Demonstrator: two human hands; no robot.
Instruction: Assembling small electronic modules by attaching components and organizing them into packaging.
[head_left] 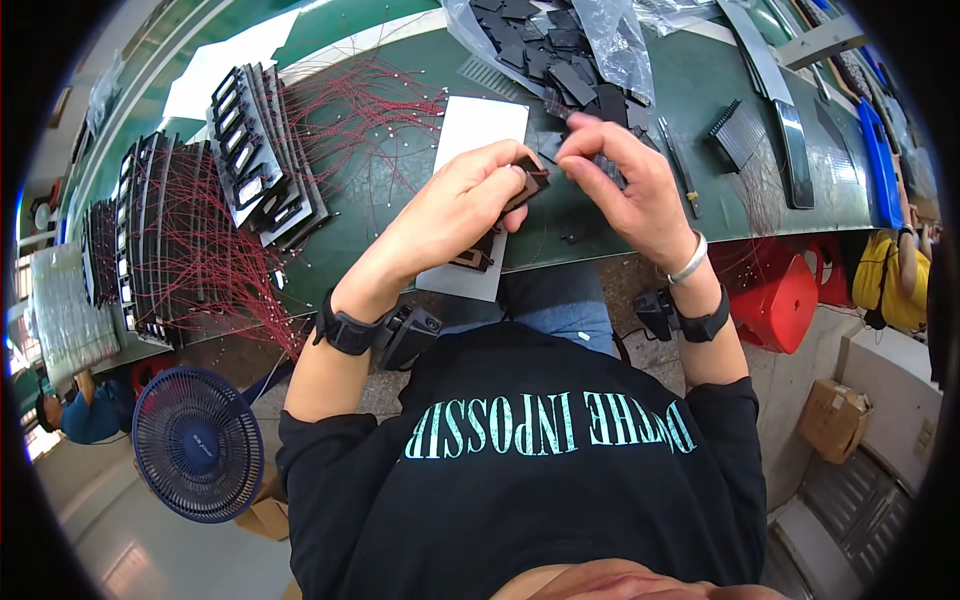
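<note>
A small black rectangular housing (531, 184) is gripped between the thumb and fingers of my left hand (455, 210), held tilted above the bench. Just right of it is my right hand (635, 190), raised with thumb and forefinger bent toward each other. Whatever may be between those fingertips is too small to make out. Below my left hand, another dark part (478, 254) lies on a white sheet (486, 118), partly covered by the hand. Thin red wires show beside the held housing.
Black frames (245, 150) with tangled red wires (360, 105) are stacked at left. Loose black pieces (560, 60) lie in clear plastic at the back. A slim pen-like tool (680, 168) and a ribbed black block (738, 137) sit right, above a red stool (778, 300).
</note>
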